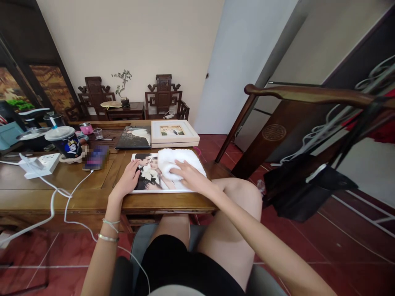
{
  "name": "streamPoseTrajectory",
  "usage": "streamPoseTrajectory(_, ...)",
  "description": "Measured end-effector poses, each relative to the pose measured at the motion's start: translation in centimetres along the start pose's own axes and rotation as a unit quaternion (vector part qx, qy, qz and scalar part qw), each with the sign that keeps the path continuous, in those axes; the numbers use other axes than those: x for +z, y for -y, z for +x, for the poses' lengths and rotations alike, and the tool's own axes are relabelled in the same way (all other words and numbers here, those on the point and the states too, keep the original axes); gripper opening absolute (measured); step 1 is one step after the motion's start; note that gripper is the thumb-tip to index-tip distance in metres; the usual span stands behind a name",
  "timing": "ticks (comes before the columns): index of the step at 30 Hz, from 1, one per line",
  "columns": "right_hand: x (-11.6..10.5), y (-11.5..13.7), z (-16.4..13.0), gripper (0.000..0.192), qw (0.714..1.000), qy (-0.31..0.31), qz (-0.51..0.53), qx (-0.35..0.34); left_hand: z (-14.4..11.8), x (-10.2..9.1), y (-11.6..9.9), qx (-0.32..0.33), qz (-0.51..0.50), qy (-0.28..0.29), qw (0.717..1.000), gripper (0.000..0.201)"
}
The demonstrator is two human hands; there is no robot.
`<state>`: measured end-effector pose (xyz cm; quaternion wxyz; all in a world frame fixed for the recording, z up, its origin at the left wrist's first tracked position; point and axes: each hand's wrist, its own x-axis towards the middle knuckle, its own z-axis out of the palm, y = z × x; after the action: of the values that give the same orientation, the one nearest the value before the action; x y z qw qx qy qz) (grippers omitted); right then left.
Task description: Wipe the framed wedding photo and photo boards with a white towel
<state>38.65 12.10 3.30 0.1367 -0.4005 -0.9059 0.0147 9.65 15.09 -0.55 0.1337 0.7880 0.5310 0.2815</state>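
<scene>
photo panel (pixel 148 174): under both hands | left hand (pixel 127 179): fingers laid flat over panel's left edge | right hand (pixel 193 177): on white cloth (pixel 196 160) over panel's right part; pinching or merely pressing, cannot tell | wooden table (pixel 89 195) beneath panel, red tiled floor (pixel 308 242) lower | beyond panel: one white frame (pixel 185 128), one dark board (pixel 131 139), two carved chairs (pixel 163 95) | left of panel: one lidded cup (pixel 69 144)

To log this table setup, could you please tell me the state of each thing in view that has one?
Couple photo, lying face-up, partly covered
White fluffy cloth, rumpled on the photo
Left hand, resting on the photo's left side
Right hand, resting on the cloth
Drink cup, upright, lidded, straw in
Smartphone, lying flat, plugged in
Power strip, white adapter plugged in
White photo frame, lying face-up
Dark photo panel, lying flat
Pink mug, upright
</scene>
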Motion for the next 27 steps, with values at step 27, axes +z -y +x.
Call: streamPoseTrajectory(27, -0.5, 2.9, -1.8, 0.068, 0.999, 0.031, -0.005, -0.04, -0.2, -0.2, -0.3, -0.004, 0.006, 0.002, 1.0, 0.051)
